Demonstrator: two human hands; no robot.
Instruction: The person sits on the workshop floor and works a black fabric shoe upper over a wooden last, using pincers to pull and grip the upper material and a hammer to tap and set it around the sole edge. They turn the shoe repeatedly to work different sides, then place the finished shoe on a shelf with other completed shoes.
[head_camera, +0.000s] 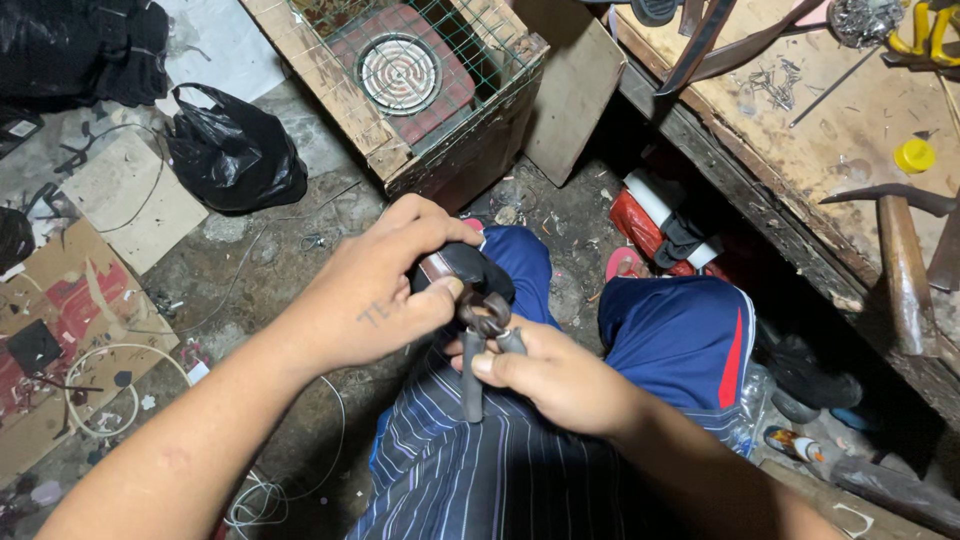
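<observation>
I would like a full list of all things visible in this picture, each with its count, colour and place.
dark leather piece: one, black with a brown edge, in the left hand over the lap
pincers: one, dark metal with grey handles, in the right hand, jaws at the leather piece
plastic bag: one, black, on the floor upper left
wooden crate: one, brown with green wire mesh, top centre
round coil grate: one, silver on red, inside the crate
workbench: one, worn brown wood, right side
hammer: one, wooden handle, on the workbench edge
yellow cap: one, on the workbench
white cord: one loop, floor lower left
shorts: one, blue with a red stripe
left hand: one
right hand: one
</observation>
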